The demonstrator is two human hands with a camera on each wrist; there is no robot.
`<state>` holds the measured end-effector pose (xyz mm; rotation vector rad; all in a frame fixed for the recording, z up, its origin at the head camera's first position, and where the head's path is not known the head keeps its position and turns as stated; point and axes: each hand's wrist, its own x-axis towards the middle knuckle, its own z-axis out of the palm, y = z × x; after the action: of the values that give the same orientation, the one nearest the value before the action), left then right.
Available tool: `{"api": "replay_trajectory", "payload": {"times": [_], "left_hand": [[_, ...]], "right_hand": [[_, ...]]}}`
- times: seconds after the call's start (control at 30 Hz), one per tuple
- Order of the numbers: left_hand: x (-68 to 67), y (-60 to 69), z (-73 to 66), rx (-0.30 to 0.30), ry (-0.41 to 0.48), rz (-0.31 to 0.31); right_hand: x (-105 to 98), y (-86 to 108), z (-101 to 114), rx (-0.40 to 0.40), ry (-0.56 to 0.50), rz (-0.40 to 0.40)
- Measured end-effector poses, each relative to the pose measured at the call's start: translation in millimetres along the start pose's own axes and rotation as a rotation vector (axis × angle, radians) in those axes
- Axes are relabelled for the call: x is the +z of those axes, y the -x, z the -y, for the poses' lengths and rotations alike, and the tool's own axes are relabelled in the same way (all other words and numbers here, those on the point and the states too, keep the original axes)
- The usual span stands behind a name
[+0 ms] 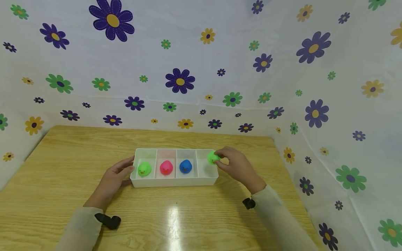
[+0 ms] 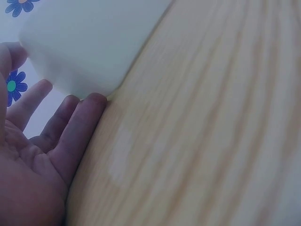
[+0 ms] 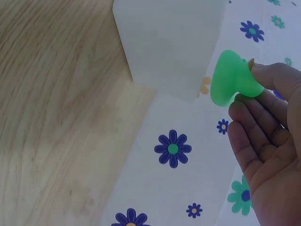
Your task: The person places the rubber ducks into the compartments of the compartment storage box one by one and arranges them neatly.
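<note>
A white tray (image 1: 176,182) with a row of compartments lies on the table. My right hand (image 1: 237,165) pinches a bright green rubber duck (image 1: 213,158) between thumb and fingertips, over the rightmost compartment. In the right wrist view this duck (image 3: 226,77) is held clear of the tray's end wall (image 3: 164,52). My left hand (image 1: 113,179) touches the tray's left end with fairly straight fingers; the left wrist view shows its fingertips against the tray wall (image 2: 89,42). Inside the tray sit another green duck (image 1: 144,169) at left, then a pink duck (image 1: 166,167) and a blue duck (image 1: 185,166).
The wooden table (image 1: 150,216) extends around the tray on all sides. A white cloth (image 1: 194,59) printed with flowers hangs behind the table and along its sides. Small black devices (image 1: 108,221) are strapped at both wrists.
</note>
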<state>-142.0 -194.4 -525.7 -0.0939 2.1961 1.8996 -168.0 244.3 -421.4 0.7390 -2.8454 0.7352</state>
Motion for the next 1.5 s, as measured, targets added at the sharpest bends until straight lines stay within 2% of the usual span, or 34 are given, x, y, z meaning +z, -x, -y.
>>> {"api": "replay_trajectory", "payload": {"times": [0.37, 0.87, 1.03, 1.5], "left_hand": [[0.2, -1.2, -1.2, 0.025, 0.009, 0.006], [1.4, -0.4, -4.7, 0.004, 0.005, -0.008], [0.4, -0.3, -3.8, 0.016, 0.008, -0.005], [0.5, -0.3, 1.1, -0.003, 0.011, -0.008]], "right_hand": [[25.0, -12.2, 2.5, 0.038, 0.088, 0.064], [36.1, -21.0, 4.5, 0.146, 0.101, 0.182], [40.6, -21.9, 1.7, 0.145, 0.115, 0.205], [44.1, -24.5, 5.0, 0.124, 0.217, 0.244]]}}
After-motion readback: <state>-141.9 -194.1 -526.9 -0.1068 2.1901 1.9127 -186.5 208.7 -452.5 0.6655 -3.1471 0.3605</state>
